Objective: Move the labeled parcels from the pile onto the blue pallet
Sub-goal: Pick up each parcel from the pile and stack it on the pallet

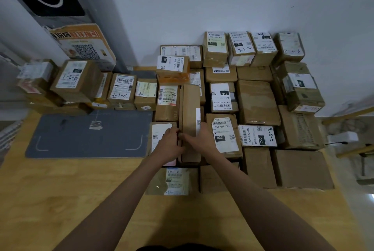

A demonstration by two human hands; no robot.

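A pile of several brown cardboard parcels with white labels [224, 135] covers the right half of a wooden table. A long narrow parcel [190, 109] lies on top at the pile's left side, with a label strip along its right edge. My left hand [169, 145] grips the near end of this parcel from the left. My right hand [199, 139] grips the same end from the right. The blue-grey pallet mat [87, 135] lies flat to the left of the pile, with one small torn label scrap on it.
More labeled parcels [121, 90] line the back edge behind the mat, and a taller stack [74, 78] stands at the far left. A white wall runs behind. Bare wooden table [60, 190] lies in front. A cart frame [354, 149] stands at the right.
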